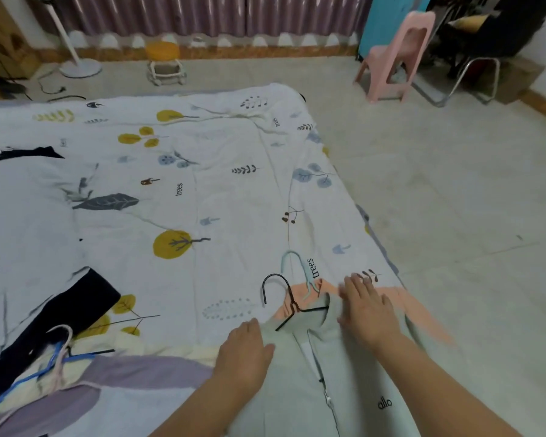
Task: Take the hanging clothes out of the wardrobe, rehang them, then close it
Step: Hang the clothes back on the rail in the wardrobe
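Pale green jacket point(322, 367) lies front-up on the near right corner of the bed point(202, 171), a black hanger point(292, 305) threaded in its collar, hook pointing up the bed. Under it a peach top point(401, 298) on a light blue hanger point(300, 269), sleeve trailing off the edge.

Your left hand point(245, 348) lies flat on the jacket's left shoulder, fingers relaxed. Your right hand point(368, 307) is spread over the collar and right shoulder, fingers straight; it is blurred, so whether it presses or only touches I can't tell.

Handling, by judgement: soft, light knit, will slump and slide off thin wire. Take the black hanger at the neck below the hook, other hand steadying a shoulder. Zip front may gape.

Around: the two hooks sit close and could snag each other. Dark garment point(60, 313) and a heap of blue and pink hangers point(56, 357) at near left. Pink chair point(397, 58) stands on the floor beyond, well apart
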Demonstrator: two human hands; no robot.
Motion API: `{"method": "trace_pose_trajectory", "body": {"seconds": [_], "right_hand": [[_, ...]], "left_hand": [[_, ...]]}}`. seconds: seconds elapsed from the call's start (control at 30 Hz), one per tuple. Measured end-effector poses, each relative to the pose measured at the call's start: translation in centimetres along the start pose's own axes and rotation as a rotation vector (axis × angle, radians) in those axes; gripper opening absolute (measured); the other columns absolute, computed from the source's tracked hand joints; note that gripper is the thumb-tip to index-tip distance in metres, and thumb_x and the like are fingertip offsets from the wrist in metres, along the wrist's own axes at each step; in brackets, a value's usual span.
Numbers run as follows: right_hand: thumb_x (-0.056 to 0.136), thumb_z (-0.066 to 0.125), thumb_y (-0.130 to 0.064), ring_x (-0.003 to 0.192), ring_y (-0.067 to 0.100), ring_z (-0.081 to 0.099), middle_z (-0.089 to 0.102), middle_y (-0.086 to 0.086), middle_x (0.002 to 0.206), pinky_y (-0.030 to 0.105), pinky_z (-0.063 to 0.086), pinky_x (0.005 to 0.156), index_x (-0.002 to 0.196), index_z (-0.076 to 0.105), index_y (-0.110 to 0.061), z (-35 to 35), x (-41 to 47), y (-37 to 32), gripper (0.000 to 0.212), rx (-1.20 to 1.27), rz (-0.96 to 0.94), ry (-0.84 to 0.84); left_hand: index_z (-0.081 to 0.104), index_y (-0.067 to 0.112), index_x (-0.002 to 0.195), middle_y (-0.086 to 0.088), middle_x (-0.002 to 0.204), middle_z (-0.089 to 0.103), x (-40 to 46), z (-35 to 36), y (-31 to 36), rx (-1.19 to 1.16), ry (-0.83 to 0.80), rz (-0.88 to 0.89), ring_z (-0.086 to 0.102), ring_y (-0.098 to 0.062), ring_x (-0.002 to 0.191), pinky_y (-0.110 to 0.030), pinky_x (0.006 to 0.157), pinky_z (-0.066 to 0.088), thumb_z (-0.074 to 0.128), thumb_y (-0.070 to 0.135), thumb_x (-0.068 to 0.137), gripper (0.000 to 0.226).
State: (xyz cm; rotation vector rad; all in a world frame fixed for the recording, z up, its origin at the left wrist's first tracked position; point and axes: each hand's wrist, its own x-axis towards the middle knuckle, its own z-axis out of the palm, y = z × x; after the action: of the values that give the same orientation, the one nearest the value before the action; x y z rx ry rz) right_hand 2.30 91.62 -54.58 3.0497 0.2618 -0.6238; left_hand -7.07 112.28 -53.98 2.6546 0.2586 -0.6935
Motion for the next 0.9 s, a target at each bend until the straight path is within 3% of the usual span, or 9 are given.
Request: {"method": "trace_pose_trajectory", "body": {"seconds": [0.1, 0.17, 0.23, 0.33, 0.43, 0.57, 0.63, 0.77, 0.9], "right_hand": [[0.095, 0.042, -0.04, 0.146, 0.018, 0.005, 0.006, -0.004, 0.158, 0.048, 0.014, 0.114, 0.15, 0.007, -0.02, 1.2, 1.3, 0.8, 0.068, -0.017, -0.05, -0.081], [0.094, 0.043, -0.04, 0.14, 0.019, 0.023, 0.027, 0.0, 0.151, 0.052, 0.015, 0.112, 0.144, 0.023, -0.017, 1.4, 1.5, 1.1, 0.058, -0.021, -0.041, -0.08], [0.094, 0.04, -0.03, 0.124, 0.022, 0.04, 0.048, 0.003, 0.131, 0.049, 0.02, 0.108, 0.125, 0.04, -0.018, 1.1, 1.2, 1.1, 0.033, -0.077, -0.059, -0.029], [0.092, 0.037, -0.017, 0.108, 0.025, 0.051, 0.059, 0.005, 0.113, 0.038, 0.03, 0.091, 0.102, 0.044, -0.02, 0.3, -0.5, 2.0, 0.012, -0.098, -0.093, 0.047], [0.085, 0.045, -0.017, 0.088, 0.027, 0.059, 0.064, 0.002, 0.091, 0.032, 0.028, 0.067, 0.084, 0.04, -0.022, -1.0, -3.3, 3.6, 0.007, -0.022, -0.119, 0.201], [0.047, 0.058, -0.026, 0.037, 0.019, 0.053, 0.054, -0.001, 0.044, 0.023, 0.018, 0.044, 0.055, 0.045, -0.025, -4.2, -8.2, 5.3, 0.016, -0.042, -0.12, 0.297], [0.044, 0.059, -0.027, 0.034, 0.019, 0.05, 0.051, 0.001, 0.041, 0.023, 0.015, 0.043, 0.055, 0.035, -0.026, -5.4, -11.0, 6.1, 0.026, -0.06, -0.059, 0.263], [0.051, 0.059, -0.028, 0.038, 0.02, 0.052, 0.053, 0.001, 0.045, 0.025, 0.017, 0.044, 0.058, 0.045, -0.024, -8.4, -17.1, 7.7, 0.016, -0.057, 0.009, 0.368], [0.043, 0.059, -0.027, 0.036, 0.016, 0.05, 0.05, -0.003, 0.041, 0.023, 0.014, 0.045, 0.057, 0.04, -0.027, -12.3, -24.3, 7.9, 0.024, -0.049, 0.098, 0.456]], "left_hand": [[0.041, 0.013, 0.121, -0.006, 0.124, 0.049, 1.3, 0.7, 0.1, 0.044, -0.063, -0.001, 0.047, -0.024, 0.117, -0.034, 0.092, 0.038, 0.039, 0.039, 0.096, 0.037], [0.042, 0.013, 0.121, -0.006, 0.123, 0.05, 1.9, 1.1, 0.3, 0.06, -0.072, 0.006, 0.048, -0.025, 0.116, -0.034, 0.092, 0.038, 0.04, 0.038, 0.095, 0.036], [0.043, 0.012, 0.121, -0.007, 0.122, 0.053, 2.0, 1.3, 0.7, 0.044, -0.081, 0.021, 0.05, -0.026, 0.114, -0.034, 0.091, 0.039, 0.039, 0.037, 0.096, 0.035], [0.045, 0.013, 0.115, -0.005, 0.113, 0.057, 1.3, 1.0, 1.6, -0.009, -0.032, 0.059, 0.053, -0.025, 0.106, -0.032, 0.084, 0.039, 0.036, 0.037, 0.098, 0.031], [0.045, 0.017, 0.108, -0.002, 0.107, 0.056, -0.6, 0.0, 2.8, -0.055, 0.022, 0.113, 0.054, -0.022, 0.103, -0.03, 0.082, 0.04, 0.037, 0.041, 0.097, 0.028], [0.035, 0.024, 0.091, 0.005, 0.093, 0.047, -3.7, -1.8, 4.6, -0.122, 0.066, 0.186, 0.055, -0.02, 0.099, -0.03, 0.081, 0.041, 0.039, 0.048, 0.094, 0.024], [0.034, 0.027, 0.092, 0.008, 0.092, 0.043, -5.5, -2.9, 5.8, -0.125, 0.09, 0.239, 0.054, -0.017, 0.099, -0.028, 0.08, 0.038, 0.04, 0.049, 0.094, 0.022], [0.046, 0.025, 0.106, 0.009, 0.094, 0.042, -9.4, -5.0, 8.3, -0.119, 0.126, 0.34, 0.052, -0.016, 0.102, -0.027, 0.076, 0.033, 0.042, 0.048, 0.093, 0.027], [0.049, 0.025, 0.109, 0.006, 0.105, 0.053, -14.1, -7.4, 10.7, -0.151, 0.108, 0.412, 0.053, -0.016, 0.105, -0.027, 0.081, 0.035, 0.047, 0.045, 0.092, 0.027]]}}
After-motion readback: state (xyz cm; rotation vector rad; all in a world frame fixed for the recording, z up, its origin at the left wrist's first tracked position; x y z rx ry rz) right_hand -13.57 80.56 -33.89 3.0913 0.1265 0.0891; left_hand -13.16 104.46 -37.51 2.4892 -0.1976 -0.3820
